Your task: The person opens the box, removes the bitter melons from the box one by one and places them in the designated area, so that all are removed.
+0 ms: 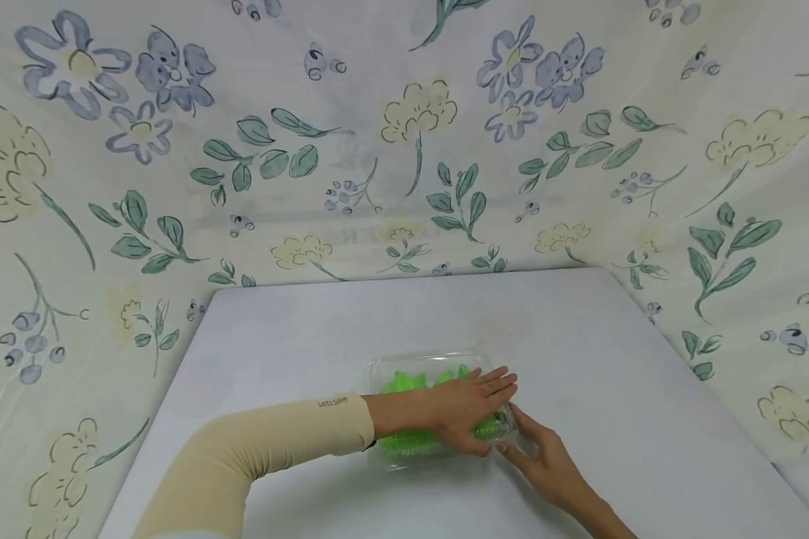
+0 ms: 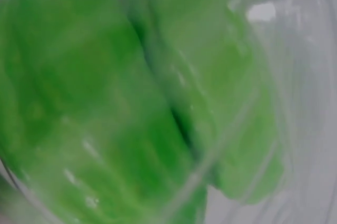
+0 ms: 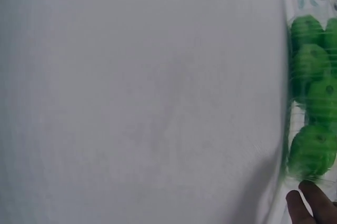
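Note:
A clear plastic box (image 1: 386, 364) with bright green, lumpy pieces (image 1: 404, 442) inside lies on the white table. Across its lid rests my left hand (image 1: 465, 408), palm down, with fingers straight and pointing right. My right hand (image 1: 546, 457) holds the box's right end, thumb at the near corner and fingers behind. Through the glossy plastic, the left wrist view shows two green pieces (image 2: 79, 103) close up. Along the right edge of the right wrist view stand several green pieces (image 3: 313, 150), with fingertips (image 3: 310, 195) right at the box's end.
The white tabletop (image 1: 297, 322) extends around the box on all sides. Behind it and along both sides hangs a pale sheet (image 1: 364, 224) printed with flowers and leaves. A beige sleeve (image 1: 276, 442) covers the left forearm.

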Available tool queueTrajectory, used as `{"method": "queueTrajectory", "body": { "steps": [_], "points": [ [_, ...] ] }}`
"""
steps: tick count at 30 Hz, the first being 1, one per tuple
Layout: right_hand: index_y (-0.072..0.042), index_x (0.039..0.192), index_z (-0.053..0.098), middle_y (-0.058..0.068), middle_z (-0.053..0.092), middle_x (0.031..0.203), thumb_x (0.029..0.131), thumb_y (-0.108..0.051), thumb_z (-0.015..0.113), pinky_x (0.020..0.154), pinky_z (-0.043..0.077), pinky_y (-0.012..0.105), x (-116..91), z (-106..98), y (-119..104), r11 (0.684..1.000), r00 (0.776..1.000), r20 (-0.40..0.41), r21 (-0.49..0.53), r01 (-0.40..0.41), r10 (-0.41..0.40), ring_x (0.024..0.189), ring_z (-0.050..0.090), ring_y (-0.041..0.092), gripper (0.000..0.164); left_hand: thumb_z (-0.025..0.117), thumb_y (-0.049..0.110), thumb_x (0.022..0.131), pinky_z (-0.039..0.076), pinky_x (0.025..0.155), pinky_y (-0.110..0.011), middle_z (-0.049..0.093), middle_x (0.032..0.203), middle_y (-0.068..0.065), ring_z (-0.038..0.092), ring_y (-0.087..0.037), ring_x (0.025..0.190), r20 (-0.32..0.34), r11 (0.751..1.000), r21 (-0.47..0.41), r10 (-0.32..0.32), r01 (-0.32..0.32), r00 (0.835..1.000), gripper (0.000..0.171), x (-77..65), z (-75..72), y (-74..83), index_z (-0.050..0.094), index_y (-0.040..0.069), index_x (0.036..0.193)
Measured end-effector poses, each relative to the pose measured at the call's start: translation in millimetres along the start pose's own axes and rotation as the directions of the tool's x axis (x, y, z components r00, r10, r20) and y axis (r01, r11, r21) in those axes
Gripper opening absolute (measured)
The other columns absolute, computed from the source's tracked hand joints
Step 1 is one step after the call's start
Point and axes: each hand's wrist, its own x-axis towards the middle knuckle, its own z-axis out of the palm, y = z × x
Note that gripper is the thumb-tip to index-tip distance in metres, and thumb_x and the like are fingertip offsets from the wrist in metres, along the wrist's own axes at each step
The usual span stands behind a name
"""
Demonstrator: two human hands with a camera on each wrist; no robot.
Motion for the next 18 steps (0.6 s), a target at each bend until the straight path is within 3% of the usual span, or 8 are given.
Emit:
{"method": "queueTrajectory", "body": {
  "steps": [18],
  "points": [
    [0.012, 0.142, 0.039, 0.022, 0.044, 0.145, 0.09, -0.012, 0.072, 0.106, 0.032, 0.047, -1.2, 7.6, 2.8, 0.998, 0.998, -0.054, 0.059, -0.026, 0.029, 0.134, 0.04, 0.036, 0.067, 0.059, 0.047, 0.092, 0.017, 0.118, -0.038, 0.013, 0.163, -0.012, 0.002, -0.025, 0.149, 0.001, 0.999, -0.044, 0.009, -0.009, 1.0, 0.089, -1.6, -0.9, -0.3, 0.019, 0.0, 0.156]
  ]
}}
